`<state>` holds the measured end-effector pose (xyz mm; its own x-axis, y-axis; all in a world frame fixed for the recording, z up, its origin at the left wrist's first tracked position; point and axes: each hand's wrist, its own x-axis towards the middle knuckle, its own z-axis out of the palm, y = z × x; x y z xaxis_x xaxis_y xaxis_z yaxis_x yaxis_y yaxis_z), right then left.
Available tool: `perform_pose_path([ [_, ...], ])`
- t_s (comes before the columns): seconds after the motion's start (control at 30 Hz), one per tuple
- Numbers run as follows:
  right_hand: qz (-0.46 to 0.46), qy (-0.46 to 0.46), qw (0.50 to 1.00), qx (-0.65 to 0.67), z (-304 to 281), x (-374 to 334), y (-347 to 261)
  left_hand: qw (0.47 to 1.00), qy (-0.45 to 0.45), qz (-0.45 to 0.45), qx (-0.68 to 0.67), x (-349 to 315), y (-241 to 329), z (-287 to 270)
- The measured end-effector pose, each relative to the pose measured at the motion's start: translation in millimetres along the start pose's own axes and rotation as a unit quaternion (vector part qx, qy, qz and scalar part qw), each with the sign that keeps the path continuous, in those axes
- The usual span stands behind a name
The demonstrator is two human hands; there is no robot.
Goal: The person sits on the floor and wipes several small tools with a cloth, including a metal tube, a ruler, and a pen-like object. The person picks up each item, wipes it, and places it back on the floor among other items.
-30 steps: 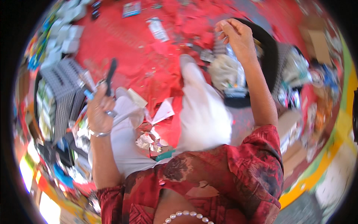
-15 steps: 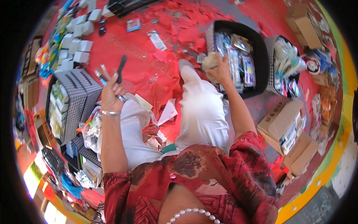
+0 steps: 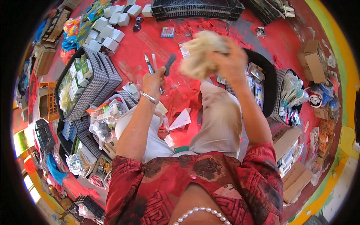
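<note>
My left hand [image 3: 153, 81] is raised over my lap and grips several slim pens [image 3: 149, 66] and a dark flat tool [image 3: 169, 64] fanned upward. A metal bangle sits on that wrist. My right hand [image 3: 228, 60] is lifted higher and holds a crumpled pale bundle [image 3: 200, 52], blurred by motion, in front of a black tray [image 3: 270, 86] of small packets. I sit on a red floor with pale trousers [image 3: 219, 120]; scraps of white paper [image 3: 180, 120] lie between my legs.
A checkered basket [image 3: 99, 84] of small boxes stands at my left, with white boxes [image 3: 112, 35] beyond it. Black crates [image 3: 198, 9] lie at the far edge. Cardboard boxes [image 3: 313, 60] and bagged goods [image 3: 290, 93] sit at my right.
My right hand came out of the black tray with the pale bundle and rose toward the middle. The left hand with the pens lifted slightly. The view tilted further forward.
</note>
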<state>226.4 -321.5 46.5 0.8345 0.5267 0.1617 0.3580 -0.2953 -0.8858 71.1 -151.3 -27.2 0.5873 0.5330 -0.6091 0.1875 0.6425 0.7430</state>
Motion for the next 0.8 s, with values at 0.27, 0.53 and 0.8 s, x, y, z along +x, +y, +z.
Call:
perform_pose_path([
  [0.27, -0.111, -0.119, 0.974, -0.159, 101.9, 1.2, -40.0, 0.992, -0.015, 0.106, -0.068, -10.7, 15.0, -1.9],
  [0.53, 0.038, 0.017, 0.977, -0.211, 82.9, 66.3, 6.0, 0.992, 0.010, 0.123, -0.003, -16.6, 22.9, -14.2],
  [0.8, 0.270, -0.156, 0.888, 0.337, 108.9, 41.2, 5.4, 0.989, -0.016, 0.128, -0.074, -13.2, 27.9, -7.7],
])
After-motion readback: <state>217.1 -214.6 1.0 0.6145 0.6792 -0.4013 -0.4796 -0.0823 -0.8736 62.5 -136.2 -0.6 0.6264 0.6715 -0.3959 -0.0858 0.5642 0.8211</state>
